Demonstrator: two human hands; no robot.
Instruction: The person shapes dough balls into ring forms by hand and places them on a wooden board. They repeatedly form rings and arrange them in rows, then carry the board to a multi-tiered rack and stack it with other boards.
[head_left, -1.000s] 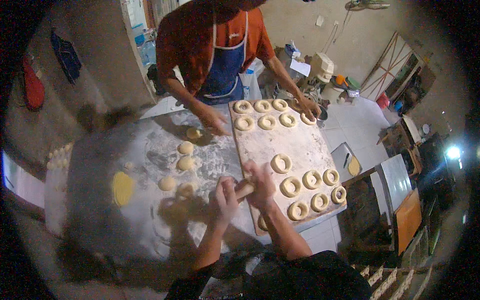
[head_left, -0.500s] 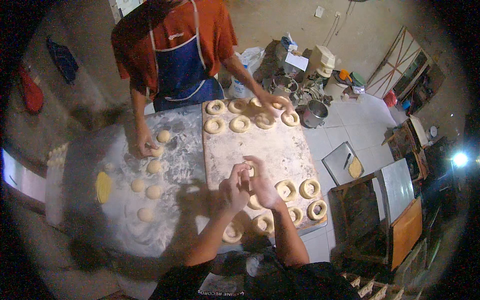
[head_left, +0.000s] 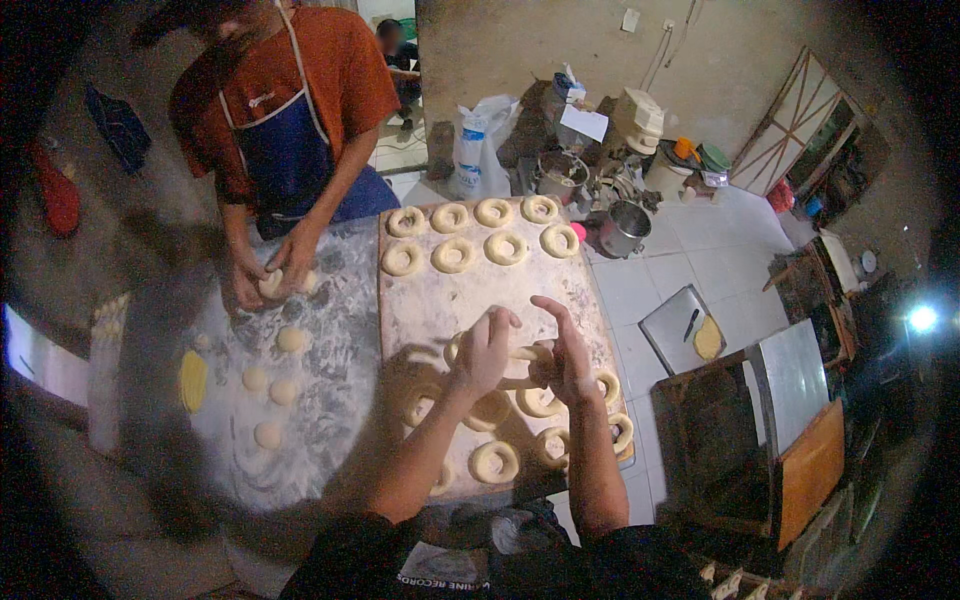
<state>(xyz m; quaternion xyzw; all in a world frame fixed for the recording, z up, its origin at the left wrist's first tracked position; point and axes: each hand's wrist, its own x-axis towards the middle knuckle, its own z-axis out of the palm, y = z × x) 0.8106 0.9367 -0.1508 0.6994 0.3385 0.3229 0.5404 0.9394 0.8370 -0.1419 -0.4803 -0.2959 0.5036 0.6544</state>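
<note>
Over the near part of a floured wooden board (head_left: 450, 305), my hands hold a dough ring (head_left: 527, 353) between them. My left hand (head_left: 484, 355) is closed round one side of it, its fingers curled. My right hand (head_left: 570, 362) has its index finger raised, while its lower fingers are bent at the other end of the dough. Part of the ring is hidden behind my fingers. Below my hands lie several shaped dough rings (head_left: 494, 462), some covered by my forearms. More rings (head_left: 454, 254) sit in two rows along the board's far end.
A co-worker in a blue apron (head_left: 288, 150) handles dough at the floured metal table (head_left: 335, 400) on the left. Several dough balls (head_left: 284, 390) and a yellow flat piece (head_left: 193, 381) lie there. Metal pots (head_left: 625, 228) stand beyond the board; a tray (head_left: 688, 330) is right.
My hands have moved apart, with dough now stretched between them. The co-worker's hand has left the far rings, and both their hands are together on dough at the left. The view has shifted slightly.
</note>
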